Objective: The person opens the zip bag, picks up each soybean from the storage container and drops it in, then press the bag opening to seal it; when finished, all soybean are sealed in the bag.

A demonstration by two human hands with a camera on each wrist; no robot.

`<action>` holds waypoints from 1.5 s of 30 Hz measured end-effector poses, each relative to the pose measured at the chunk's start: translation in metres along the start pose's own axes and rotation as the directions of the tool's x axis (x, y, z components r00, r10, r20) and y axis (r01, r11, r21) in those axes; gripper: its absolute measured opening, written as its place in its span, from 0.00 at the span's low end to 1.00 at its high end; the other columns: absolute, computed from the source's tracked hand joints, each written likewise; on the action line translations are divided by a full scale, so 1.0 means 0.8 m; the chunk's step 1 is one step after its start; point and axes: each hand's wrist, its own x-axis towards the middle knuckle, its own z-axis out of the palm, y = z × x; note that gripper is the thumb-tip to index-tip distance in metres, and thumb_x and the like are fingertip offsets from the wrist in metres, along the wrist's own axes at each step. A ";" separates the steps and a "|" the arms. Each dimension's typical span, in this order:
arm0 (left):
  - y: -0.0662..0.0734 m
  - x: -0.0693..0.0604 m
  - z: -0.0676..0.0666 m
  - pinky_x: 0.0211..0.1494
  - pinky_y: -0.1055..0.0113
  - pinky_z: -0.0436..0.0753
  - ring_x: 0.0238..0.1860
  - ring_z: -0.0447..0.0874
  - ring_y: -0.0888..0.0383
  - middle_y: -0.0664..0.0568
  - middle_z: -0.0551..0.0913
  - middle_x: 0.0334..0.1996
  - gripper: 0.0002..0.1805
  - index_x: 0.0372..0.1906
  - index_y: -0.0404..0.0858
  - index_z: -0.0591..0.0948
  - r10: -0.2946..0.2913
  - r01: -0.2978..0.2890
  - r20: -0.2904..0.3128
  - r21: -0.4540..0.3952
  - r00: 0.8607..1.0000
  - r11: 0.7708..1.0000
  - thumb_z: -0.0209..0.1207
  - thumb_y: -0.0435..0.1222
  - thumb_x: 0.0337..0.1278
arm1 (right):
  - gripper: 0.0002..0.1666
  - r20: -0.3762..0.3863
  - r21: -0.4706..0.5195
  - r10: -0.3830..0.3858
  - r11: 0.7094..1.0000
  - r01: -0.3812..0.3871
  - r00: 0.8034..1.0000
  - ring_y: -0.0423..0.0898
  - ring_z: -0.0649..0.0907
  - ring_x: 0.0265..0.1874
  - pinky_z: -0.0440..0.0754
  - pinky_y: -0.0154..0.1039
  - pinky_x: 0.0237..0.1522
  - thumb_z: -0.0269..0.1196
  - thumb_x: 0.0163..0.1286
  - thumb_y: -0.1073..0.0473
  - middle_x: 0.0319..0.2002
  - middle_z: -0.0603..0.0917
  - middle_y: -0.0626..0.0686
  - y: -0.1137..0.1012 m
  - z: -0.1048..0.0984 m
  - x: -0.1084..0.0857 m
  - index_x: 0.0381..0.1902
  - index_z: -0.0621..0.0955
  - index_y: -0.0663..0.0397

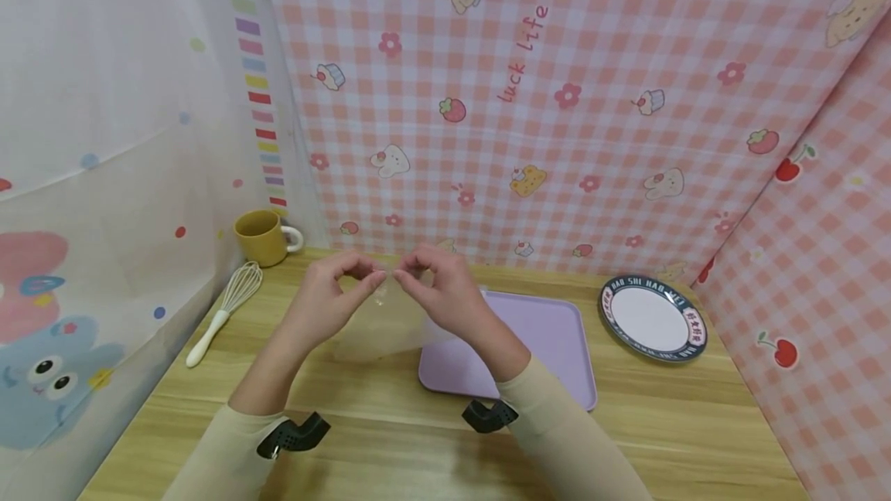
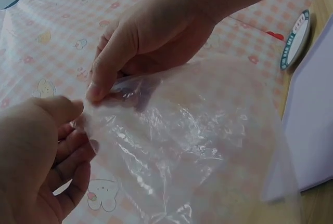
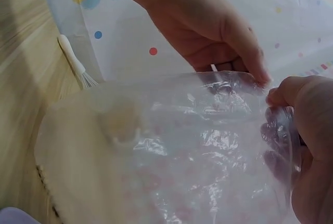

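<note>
A clear plastic bag (image 1: 393,323) hangs between both hands above the table, its film creased and shiny in both wrist views. My left hand (image 1: 327,296) pinches its top edge between thumb and fingers. Close beside it, my right hand (image 1: 448,288) pinches the same edge, the two thumb tips almost meeting. From the left wrist, the bag (image 2: 182,141) spreads below the right hand (image 2: 161,31). In the right wrist view, some right fingers (image 3: 276,135) show through the film, behind it.
On the wooden table, a purple tray (image 1: 543,339) lies under and beside the right forearm. A blue-rimmed plate (image 1: 650,319) sits at the right. Back left stand a yellow mug (image 1: 261,240) and a white-handled whisk (image 1: 226,311). Patterned cloth walls (image 1: 557,138) enclose the table.
</note>
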 end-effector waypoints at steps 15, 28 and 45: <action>0.001 -0.001 0.006 0.45 0.68 0.85 0.38 0.89 0.58 0.57 0.91 0.34 0.03 0.38 0.39 0.91 0.076 -0.079 -0.094 -0.031 0.993 0.996 0.73 0.29 0.70 | 0.03 0.021 0.007 -0.045 0.999 0.044 0.999 0.42 0.85 0.37 0.88 0.46 0.42 0.71 0.77 0.69 0.36 0.88 0.50 0.000 0.001 0.000 0.40 0.88 0.58; 0.003 -0.001 0.005 0.43 0.66 0.85 0.38 0.88 0.59 0.55 0.90 0.32 0.02 0.39 0.37 0.91 0.025 -0.029 -0.096 -0.036 0.995 0.999 0.72 0.29 0.71 | 0.04 0.013 0.015 -0.042 0.999 0.041 0.999 0.43 0.84 0.36 0.88 0.47 0.42 0.72 0.75 0.69 0.36 0.88 0.51 0.000 0.002 -0.001 0.38 0.88 0.59; 0.001 0.000 0.006 0.49 0.68 0.85 0.37 0.86 0.58 0.54 0.89 0.33 0.03 0.39 0.38 0.90 -0.022 0.005 -0.103 -0.165 0.994 0.986 0.72 0.30 0.72 | 0.05 -0.006 0.023 -0.031 0.999 0.031 1.000 0.43 0.85 0.36 0.87 0.44 0.42 0.71 0.74 0.72 0.34 0.88 0.50 0.001 -0.002 -0.003 0.38 0.88 0.58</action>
